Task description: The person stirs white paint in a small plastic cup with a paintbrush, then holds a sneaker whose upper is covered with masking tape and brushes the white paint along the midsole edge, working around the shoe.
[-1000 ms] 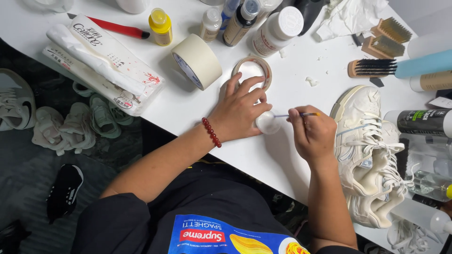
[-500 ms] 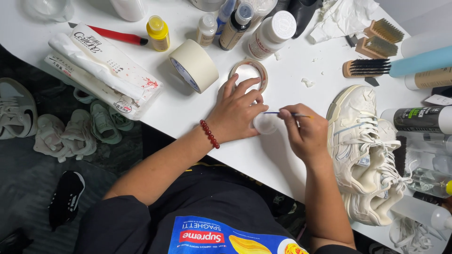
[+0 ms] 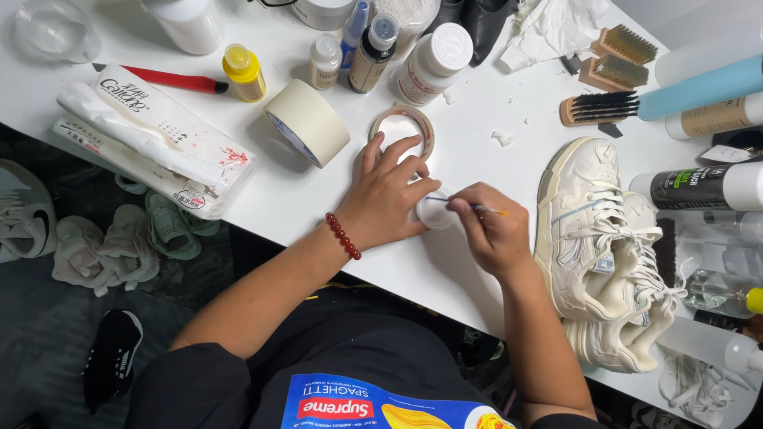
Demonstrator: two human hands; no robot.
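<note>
— Which way does the brush (image 3: 477, 208) lie?

— Crosswise along the counter's (image 3: 262, 191) near edge, tip toward the small white dish (image 3: 433, 213), pinched in the right hand (image 3: 493, 234).

— And the left hand (image 3: 389, 195)?

— Spread flat, fingers on the dish rim. The bristles are hidden; the dish contents can't be made out.

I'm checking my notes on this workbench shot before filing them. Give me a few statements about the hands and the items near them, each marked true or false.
1. The right hand holds a thin brush. True.
2. The left hand rests on a small white dish. True.
3. The masking tape roll lies on the floor. False: it sits on the white table.
4. A red bead bracelet is on the right wrist. False: it is on the left wrist.
5. The white sneakers lie right of the right hand. True.
</note>
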